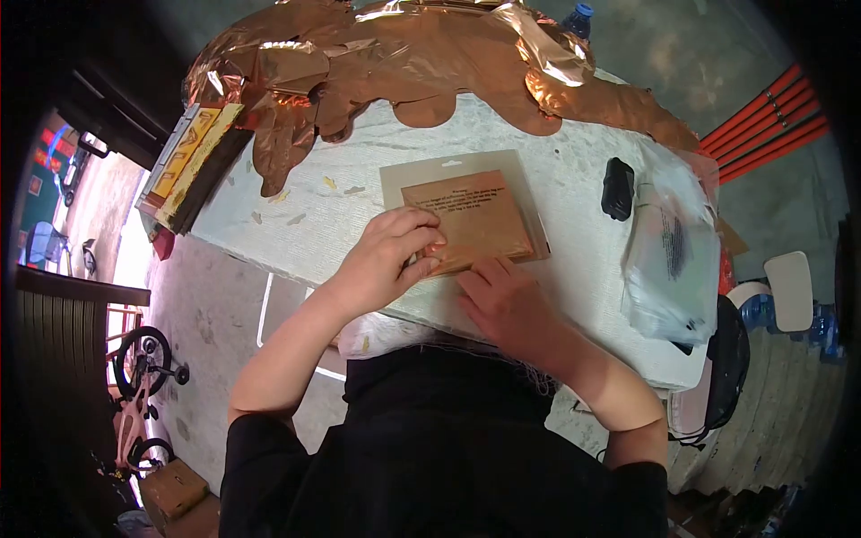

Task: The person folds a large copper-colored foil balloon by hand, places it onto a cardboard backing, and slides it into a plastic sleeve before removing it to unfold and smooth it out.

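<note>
A flat brown packet in a clear plastic bag (475, 215), printed with a block of warning text, lies on a grey card (390, 177) with a hang hole at its top. My left hand (395, 251) has its fingers curled at the packet's lower left edge, thumb and fingertips close together on the bag. At the packet's bottom edge, my right hand (504, 296) has its fingers bent and pressed together on the plastic. Part of the near edge is hidden by both hands.
Crumpled copper foil (413, 72) covers the table's far side. On the right are a black object (617, 188) and a stack of clear plastic bags (668, 269). A yellow box (193, 161) stands at the left edge. Small tan cut-outs (330, 184) lie on the white tabletop (574, 233).
</note>
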Motion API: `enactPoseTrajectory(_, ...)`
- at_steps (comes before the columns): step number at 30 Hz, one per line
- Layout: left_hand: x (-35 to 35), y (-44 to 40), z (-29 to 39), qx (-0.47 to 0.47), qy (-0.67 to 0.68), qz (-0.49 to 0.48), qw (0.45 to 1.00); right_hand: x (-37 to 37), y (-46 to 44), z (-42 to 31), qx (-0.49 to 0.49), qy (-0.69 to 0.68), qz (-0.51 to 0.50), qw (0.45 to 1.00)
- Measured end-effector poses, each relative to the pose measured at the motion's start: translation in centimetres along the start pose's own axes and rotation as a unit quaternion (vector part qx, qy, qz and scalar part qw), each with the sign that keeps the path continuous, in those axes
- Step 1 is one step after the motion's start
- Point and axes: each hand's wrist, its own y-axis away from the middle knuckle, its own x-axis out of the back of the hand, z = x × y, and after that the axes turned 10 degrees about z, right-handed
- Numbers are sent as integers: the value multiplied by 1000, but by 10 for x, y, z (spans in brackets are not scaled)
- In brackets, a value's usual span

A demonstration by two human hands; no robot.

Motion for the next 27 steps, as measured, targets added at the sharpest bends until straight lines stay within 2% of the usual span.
enactPoseTrajectory(4,1,2,0,0,-10,-12,1000,1,-7,3,-27,-6,-82,996)
enactPoseTrajectory(6,0,3,-1,1,-9,-8,1000,3,-15,4,38,49,-104,993)
enactPoseTrajectory(7,0,2,-1,-1,-9,-4,1000,4,-18,3,39,49,-105,993)
enactPoseTrajectory(9,1,1,-1,2,-6,-10,1000,6,-22,2,108,43,-125,985)
enactPoseTrajectory(13,2,1,0,0,-10,-18,1000,1,-25,10,120,44,-142,982)
enactPoseTrajectory(15,1,1,0,-3,-12,-17,1000,4,-25,24,106,-105,-144,978)
enactPoseTrajectory(16,1,1,0,-4,-16,-17,1000,9,-23,27,107,-105,-144,978)
enactPoseTrajectory(18,1,0,0,-6,-13,-17,1000,27,-20,30,-57,-269,-230,933)
enactPoseTrajectory(19,1,1,0,-8,-8,-19,1000,40,-15,34,-56,-271,-232,933)
enactPoseTrajectory(21,2,0,0,-8,-10,-20,1000,69,-3,42,-196,-317,-115,921)
enactPoseTrajectory(22,2,0,1,-10,-11,-20,1000,78,-1,44,-201,-333,-30,921)
enactPoseTrajectory(24,1,1,2,-10,-14,-15,1000,83,-4,35,-173,-221,-86,956)
enactPoseTrajectory(25,1,1,2,-8,-21,-10,1000,73,-3,31,-176,-218,-83,956)
enactPoseTrajectory(27,-1,0,1,-16,-17,-8,1000,38,-3,24,50,-127,-37,990)
